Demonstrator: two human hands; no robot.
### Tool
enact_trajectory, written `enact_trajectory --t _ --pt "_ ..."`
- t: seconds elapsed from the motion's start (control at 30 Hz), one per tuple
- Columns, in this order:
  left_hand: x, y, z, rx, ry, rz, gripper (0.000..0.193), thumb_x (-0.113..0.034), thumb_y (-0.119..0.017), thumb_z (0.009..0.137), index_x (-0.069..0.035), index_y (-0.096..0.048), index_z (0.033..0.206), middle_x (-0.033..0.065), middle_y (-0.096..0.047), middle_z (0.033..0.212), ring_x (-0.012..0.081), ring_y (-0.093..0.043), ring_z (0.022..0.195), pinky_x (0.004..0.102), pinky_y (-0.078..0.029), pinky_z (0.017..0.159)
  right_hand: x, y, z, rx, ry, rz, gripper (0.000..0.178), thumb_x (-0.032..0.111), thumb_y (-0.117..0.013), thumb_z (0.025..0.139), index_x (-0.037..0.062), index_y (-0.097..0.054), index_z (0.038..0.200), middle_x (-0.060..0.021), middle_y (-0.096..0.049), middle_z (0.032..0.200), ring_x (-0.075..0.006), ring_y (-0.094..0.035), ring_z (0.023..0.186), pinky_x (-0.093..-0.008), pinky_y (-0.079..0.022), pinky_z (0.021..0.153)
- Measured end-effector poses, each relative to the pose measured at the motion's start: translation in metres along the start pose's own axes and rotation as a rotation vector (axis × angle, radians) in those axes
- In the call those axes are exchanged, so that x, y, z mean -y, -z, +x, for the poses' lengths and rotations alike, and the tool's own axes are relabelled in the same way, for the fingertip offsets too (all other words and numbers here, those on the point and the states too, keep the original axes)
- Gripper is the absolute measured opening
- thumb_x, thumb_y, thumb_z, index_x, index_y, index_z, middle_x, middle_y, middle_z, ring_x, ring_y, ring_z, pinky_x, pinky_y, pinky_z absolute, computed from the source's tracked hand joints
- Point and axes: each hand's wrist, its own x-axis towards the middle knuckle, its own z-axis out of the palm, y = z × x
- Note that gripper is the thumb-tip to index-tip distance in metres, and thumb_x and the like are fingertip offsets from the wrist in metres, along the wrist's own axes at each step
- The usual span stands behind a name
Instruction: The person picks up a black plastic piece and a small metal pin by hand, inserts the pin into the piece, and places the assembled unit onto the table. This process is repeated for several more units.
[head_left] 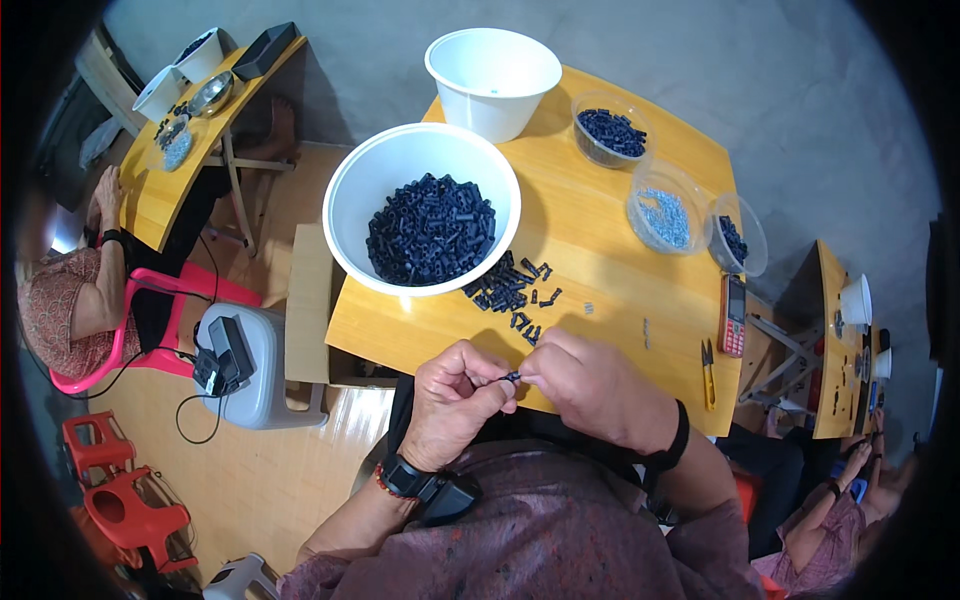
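Just past the table's near edge, my left hand (460, 392) pinches a small black plastic part (513, 377) between thumb and fingers. My right hand (595, 388) meets it from the other side, its fingertips closed at the part's right end; whether they hold a separate tiny piece is too small to tell. Beyond my hands, a loose pile of black plastic parts (505, 288) lies on the wooden table (590, 265). A large white bowl (343, 215) full of similar black parts stands behind that pile, to the left. Small silvery pins (646, 334) lie to the right.
An upright white bucket (490, 95) stands at the back. Clear tubs hold black parts (612, 132) and bluish-silver small pieces (664, 218). A red phone (734, 316) and yellow-handled snips (709, 375) lie by the right edge. Other people sit at side tables (240, 110); a grey stool (255, 370) stands left.
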Motion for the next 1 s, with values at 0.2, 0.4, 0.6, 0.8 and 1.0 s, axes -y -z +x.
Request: enact_trajectory --t 0.2,0.4,0.6,0.8,1.0 --pt "0.003 0.003 0.000 0.034 0.079 -0.122 0.015 0.012 -0.063 0.084 -0.002 -0.056 0.087 0.0141 -0.068 0.089 0.0169 -0.068 0.070 0.0310 -0.060 0.068 0.006 0.013 0.004 0.152 -0.024 -0.012 0.012 0.002 -0.060 0.080 0.0007 -0.053 0.090 -0.0145 -0.055 0.088 -0.0357 -0.061 0.079 -0.0431 -0.049 0.066" --pt "0.006 0.004 -0.002 0.059 0.112 -0.231 0.014 0.010 -0.062 0.086 -0.003 -0.056 0.087 0.0163 -0.069 0.091 0.0187 -0.069 0.071 0.0325 -0.060 0.066 -0.007 0.003 0.005 0.075 0.003 0.181 0.011 0.008 -0.062 0.087 0.0003 -0.059 0.094 -0.0122 -0.059 0.087 -0.0302 -0.062 0.076 -0.0387 -0.051 0.067" --pt "0.000 -0.001 -0.001 -0.007 0.111 -0.294 0.013 0.009 -0.062 0.088 -0.003 -0.056 0.088 0.0167 -0.068 0.090 0.0194 -0.069 0.072 0.0331 -0.061 0.067 -0.012 -0.026 -0.015 -0.248 -0.284 0.834 0.013 0.005 -0.068 0.087 0.0024 -0.065 0.099 -0.0108 -0.065 0.087 -0.0218 -0.065 0.075 -0.0299 -0.051 0.069" --pt "0.003 0.000 0.000 0.003 0.088 -0.266 0.014 0.009 -0.063 0.087 -0.002 -0.055 0.088 0.0169 -0.068 0.090 0.0199 -0.069 0.073 0.0332 -0.062 0.067 -0.011 -0.022 -0.012 -0.260 -0.042 0.427 0.010 0.002 -0.068 0.086 0.0025 -0.066 0.096 -0.0111 -0.065 0.087 -0.0240 -0.066 0.077 -0.0304 -0.052 0.068" --pt "0.011 0.003 -0.001 0.041 0.067 -0.198 0.013 0.008 -0.064 0.087 -0.002 -0.056 0.089 0.0166 -0.069 0.088 0.0204 -0.070 0.073 0.0326 -0.061 0.068 -0.006 -0.026 -0.015 -0.271 -0.002 0.329 0.012 -0.002 -0.065 0.086 0.0028 -0.066 0.097 -0.0111 -0.065 0.088 -0.0246 -0.066 0.078 -0.0316 -0.052 0.068"
